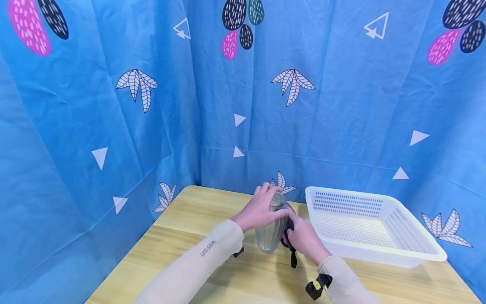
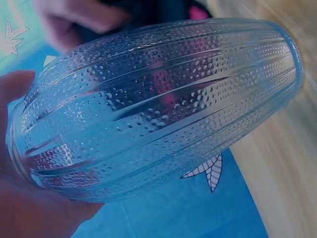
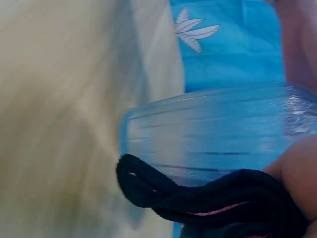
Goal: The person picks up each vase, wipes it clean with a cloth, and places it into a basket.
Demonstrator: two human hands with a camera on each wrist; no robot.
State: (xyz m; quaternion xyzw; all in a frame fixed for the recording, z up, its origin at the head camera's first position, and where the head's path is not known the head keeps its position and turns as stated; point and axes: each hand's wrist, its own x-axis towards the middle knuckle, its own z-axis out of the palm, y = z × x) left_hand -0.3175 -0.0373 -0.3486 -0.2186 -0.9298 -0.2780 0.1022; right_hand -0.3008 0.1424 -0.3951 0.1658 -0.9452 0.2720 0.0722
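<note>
A clear glass vase (image 1: 268, 234) with vertical ribs and a dimpled surface stands near the middle of the wooden table, tilted slightly. My left hand (image 1: 262, 211) grips it round the top, thumb on the near side and fingers over the rim. In the left wrist view the vase (image 2: 158, 114) spans most of the picture, its narrower base pointing right. On its right side my right hand (image 1: 305, 237) holds a folded dark cloth (image 3: 237, 198) with pink showing in its folds. The cloth lies along the glass, and one end hangs below the hand.
A white perforated plastic basket (image 1: 373, 250) sits on the right of the table (image 1: 182, 219), close beside my right hand. Blue patterned curtains (image 1: 258, 105) hang behind and to the left of the table. A black strap with a small device (image 1: 317, 286) is on the right wrist.
</note>
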